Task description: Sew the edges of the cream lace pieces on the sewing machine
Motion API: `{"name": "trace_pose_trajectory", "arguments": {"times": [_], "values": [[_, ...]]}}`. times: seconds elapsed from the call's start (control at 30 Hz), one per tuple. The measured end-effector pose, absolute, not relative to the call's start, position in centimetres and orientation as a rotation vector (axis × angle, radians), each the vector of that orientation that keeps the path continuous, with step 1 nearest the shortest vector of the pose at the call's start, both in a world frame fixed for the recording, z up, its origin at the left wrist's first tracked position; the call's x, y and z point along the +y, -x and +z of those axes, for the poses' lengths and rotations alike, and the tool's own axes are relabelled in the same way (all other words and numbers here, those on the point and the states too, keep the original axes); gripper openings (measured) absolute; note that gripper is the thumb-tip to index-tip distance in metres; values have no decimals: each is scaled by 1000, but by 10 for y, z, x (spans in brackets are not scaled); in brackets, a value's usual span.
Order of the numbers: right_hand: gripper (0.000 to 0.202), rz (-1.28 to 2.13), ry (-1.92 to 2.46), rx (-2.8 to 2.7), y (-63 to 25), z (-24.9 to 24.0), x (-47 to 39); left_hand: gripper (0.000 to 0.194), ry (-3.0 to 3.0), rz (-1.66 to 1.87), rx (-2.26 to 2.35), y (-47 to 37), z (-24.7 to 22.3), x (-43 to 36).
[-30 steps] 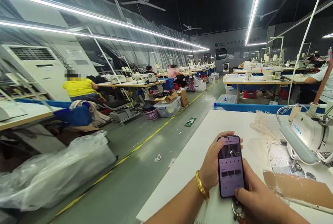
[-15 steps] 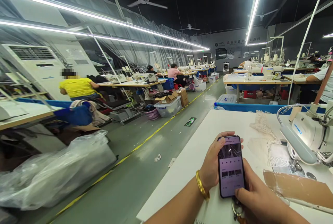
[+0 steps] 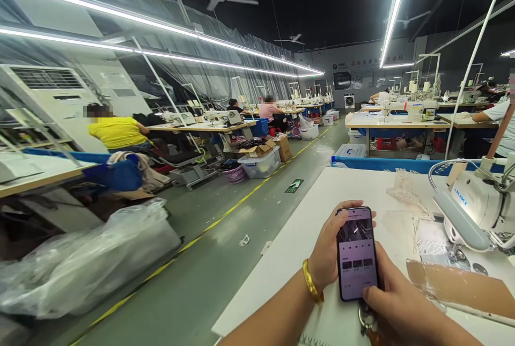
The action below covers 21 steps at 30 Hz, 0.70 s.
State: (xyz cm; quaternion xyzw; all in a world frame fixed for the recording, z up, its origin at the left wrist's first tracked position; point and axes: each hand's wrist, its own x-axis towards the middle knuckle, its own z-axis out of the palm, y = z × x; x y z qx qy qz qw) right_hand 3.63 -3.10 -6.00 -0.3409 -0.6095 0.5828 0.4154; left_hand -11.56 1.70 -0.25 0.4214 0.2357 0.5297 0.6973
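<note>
A phone (image 3: 357, 255) with a lit screen is held upright above the white table (image 3: 281, 260). Around its left edge and back wraps my left hand (image 3: 330, 244), with fingertips showing at the right edge. My right hand (image 3: 392, 287) grips the lower right side, its thumb at the bottom of the screen. A metal ring (image 3: 365, 322) hangs under the phone. On my left wrist is a gold bracelet (image 3: 310, 281). Beige lace fabric (image 3: 407, 193) lies on the table beyond my hands, near a white sewing machine (image 3: 478, 201).
Brown cardboard (image 3: 462, 287) lies at the right of the table. On the left floor sits a large plastic bag (image 3: 92, 260). A yellow floor line (image 3: 225, 214) runs along the aisle. A person in yellow (image 3: 118, 132) sits at the left; other people sit farther back among sewing tables.
The phone and both hands sit very slightly higher in the view. Both hands keep their hold on the phone. The person in yellow appears slightly farther left.
</note>
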Motion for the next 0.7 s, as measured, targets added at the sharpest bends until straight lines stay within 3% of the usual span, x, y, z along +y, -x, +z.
{"name": "trace_pose_trajectory", "arguments": {"times": [0.33,0.7], "values": [[50,1416,962,-1503,-32,-57,-32,47,-886,1184,528,114,-6,20],[48,1352,1130,-1405,-24,-58,-33,48,-863,1205,515,112,-11,19]]}}
